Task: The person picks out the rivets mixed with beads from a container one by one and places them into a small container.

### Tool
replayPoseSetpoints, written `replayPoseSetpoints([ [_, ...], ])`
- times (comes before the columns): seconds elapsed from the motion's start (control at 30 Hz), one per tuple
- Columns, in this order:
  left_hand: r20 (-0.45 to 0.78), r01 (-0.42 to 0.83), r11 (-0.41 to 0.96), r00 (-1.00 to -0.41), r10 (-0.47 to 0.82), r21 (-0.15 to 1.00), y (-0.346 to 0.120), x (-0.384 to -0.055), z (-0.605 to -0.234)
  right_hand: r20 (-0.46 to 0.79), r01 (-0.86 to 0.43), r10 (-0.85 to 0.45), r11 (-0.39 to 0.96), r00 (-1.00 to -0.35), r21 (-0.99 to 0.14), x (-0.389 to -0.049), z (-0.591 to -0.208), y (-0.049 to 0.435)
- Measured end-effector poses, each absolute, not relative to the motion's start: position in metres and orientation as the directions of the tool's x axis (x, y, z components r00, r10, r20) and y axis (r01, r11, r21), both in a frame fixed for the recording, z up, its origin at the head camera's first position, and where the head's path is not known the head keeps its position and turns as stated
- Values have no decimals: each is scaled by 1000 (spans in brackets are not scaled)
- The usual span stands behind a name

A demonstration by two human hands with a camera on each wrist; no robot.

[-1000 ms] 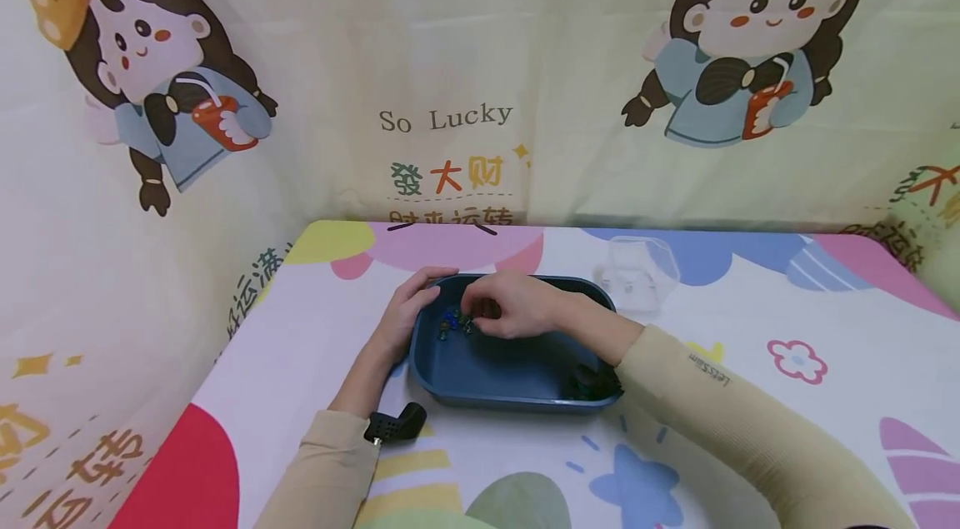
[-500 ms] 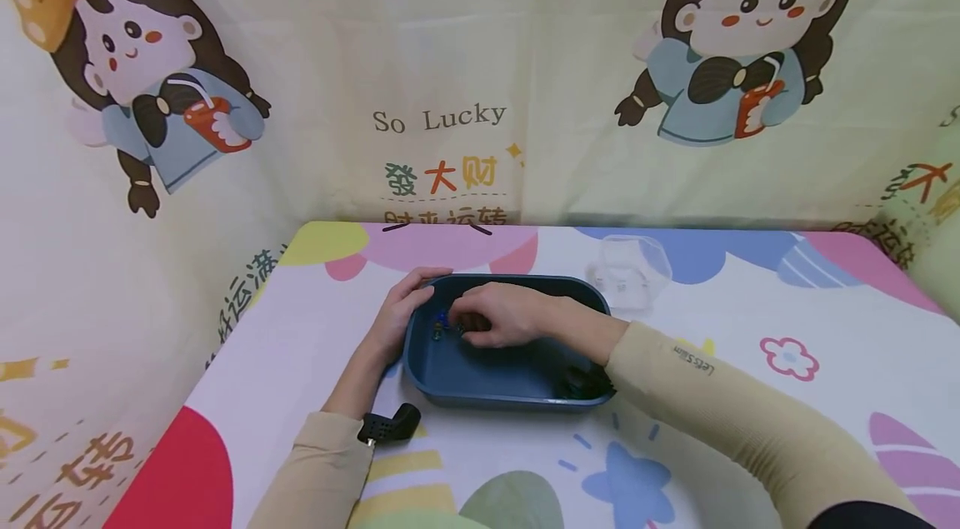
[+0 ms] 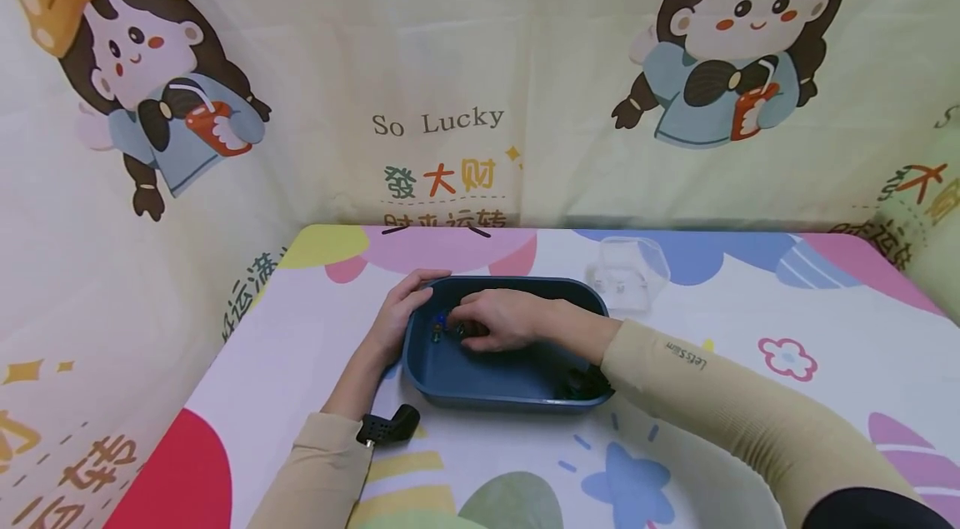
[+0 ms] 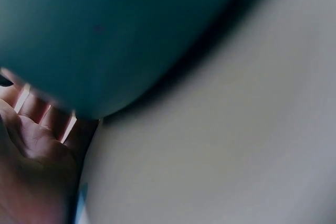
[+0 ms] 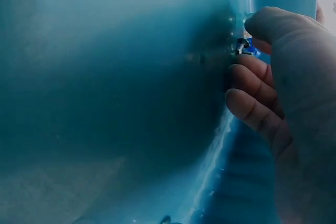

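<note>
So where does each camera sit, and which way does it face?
Head: on the person's head, facing forward and down at a dark blue, rounded rectangular tray; left hand, right hand and beige sleeves show.
Left wrist: worn there, facing the tray's blurred outside; part of the left hand shows.
Right wrist: worn there, facing into the tray; part of the right hand shows.
Shared: head and right wrist both show small, shiny blue and dark pieces.

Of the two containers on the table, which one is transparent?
The clear plastic box, near the far right corner of the blue tray, which is opaque.
</note>
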State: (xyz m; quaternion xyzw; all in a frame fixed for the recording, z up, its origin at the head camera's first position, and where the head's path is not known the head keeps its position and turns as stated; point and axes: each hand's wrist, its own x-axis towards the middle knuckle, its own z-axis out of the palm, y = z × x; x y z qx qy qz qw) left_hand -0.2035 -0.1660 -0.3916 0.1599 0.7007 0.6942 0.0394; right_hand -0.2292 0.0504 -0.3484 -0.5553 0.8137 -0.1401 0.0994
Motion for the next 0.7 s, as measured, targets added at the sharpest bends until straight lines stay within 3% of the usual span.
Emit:
replayPoseSetpoints([
  [0.7,165,167,-13,-949,270,986,-167,-204,-393,-37,-879,-930,357,-364,-317,-228,-347,49],
])
